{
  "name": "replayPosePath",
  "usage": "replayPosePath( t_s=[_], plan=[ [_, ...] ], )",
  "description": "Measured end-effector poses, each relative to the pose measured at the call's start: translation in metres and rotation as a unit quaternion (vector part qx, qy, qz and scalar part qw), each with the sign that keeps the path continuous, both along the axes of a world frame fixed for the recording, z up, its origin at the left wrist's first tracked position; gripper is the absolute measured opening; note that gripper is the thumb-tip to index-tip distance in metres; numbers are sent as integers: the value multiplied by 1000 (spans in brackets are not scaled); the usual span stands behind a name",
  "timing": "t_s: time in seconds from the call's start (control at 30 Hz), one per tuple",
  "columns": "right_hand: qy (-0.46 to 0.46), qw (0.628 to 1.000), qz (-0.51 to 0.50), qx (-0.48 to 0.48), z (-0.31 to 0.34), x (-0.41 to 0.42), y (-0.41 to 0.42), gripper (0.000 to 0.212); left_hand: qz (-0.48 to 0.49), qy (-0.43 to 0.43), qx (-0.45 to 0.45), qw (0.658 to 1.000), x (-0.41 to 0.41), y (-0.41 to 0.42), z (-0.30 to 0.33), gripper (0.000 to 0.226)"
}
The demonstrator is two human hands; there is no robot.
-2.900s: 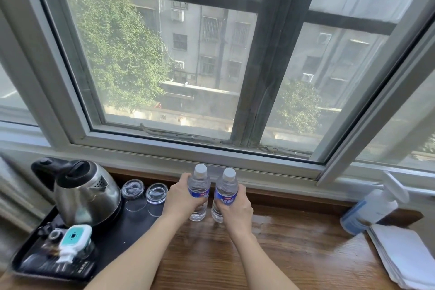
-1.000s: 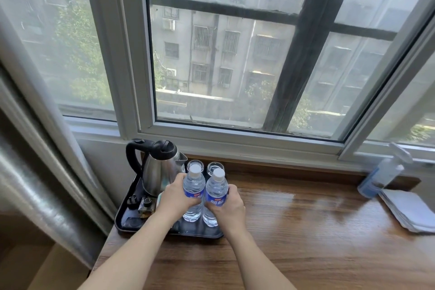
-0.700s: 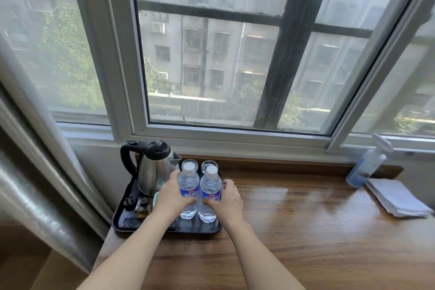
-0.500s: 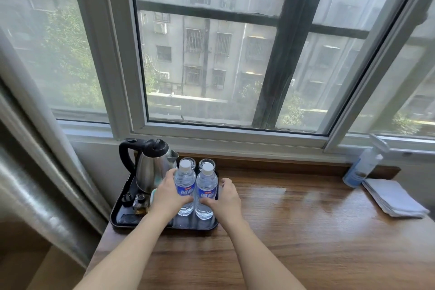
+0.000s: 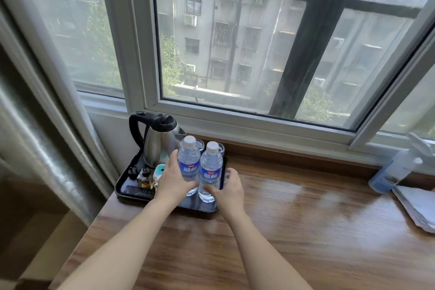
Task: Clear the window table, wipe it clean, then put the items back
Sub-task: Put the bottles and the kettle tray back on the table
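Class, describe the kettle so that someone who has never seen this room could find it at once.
Start at the wooden table under the window and go to its left end, where a black tray sits. The kettle stands at the tray's back left corner. It is the only shiny steel thing there, with a black lid and curved handle, behind two clear water bottles.

A wide window [image 5: 235, 42] with pale frames and one dark upright bar fills the wall above the wooden tabletop [image 5: 306, 231]. Daylight gleams on the wood. Through the glass stand a grey apartment block and green trees. Left of the window hangs a silvery curtain [image 5: 35, 136].
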State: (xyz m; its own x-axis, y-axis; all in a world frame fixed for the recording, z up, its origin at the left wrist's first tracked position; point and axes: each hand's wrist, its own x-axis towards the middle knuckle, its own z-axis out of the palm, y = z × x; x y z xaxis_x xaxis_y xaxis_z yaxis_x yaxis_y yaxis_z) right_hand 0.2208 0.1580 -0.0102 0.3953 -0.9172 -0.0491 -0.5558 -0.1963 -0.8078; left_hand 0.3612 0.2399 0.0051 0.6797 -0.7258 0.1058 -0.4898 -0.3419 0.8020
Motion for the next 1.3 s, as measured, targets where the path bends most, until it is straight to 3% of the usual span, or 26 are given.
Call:
replayPosePath(
  t_s=[0.2, 0.3, 0.43, 0.67, 0.87, 1.07, 1.3],
  plan=[
    [-108, 994, -15, -26, -36, 15, -5, 74, -1, 32, -64, 997, 8, 0, -39, 116],
    [-140, 988, -9, -59, -54, 22, 0, 68, -3, 15, -100, 995, 11, -2, -57, 110],
    [-177, 979, -37, -95, -76, 32, 3, 77, -7, -12, -144, 989, 10, -7, -76, 100],
    [-182, 974, -40, -130, -91, 28, -5, 91, -1, -37, -177, 984, 8, -13, -98, 94],
    [-165, 977, -23, -135, -104, 16, -6, 95, 6, -16, -182, 983, 11, -14, -113, 75],
    [-177, 973, 23, -146, -101, 18, -8, 82, 4, -35, -165, 986, 12, -14, -113, 64],
    [-148, 973, 24, -178, -100, 16, -4, 81, 2, -47, -140, 989, 18, -12, -109, 60]
  ],
)
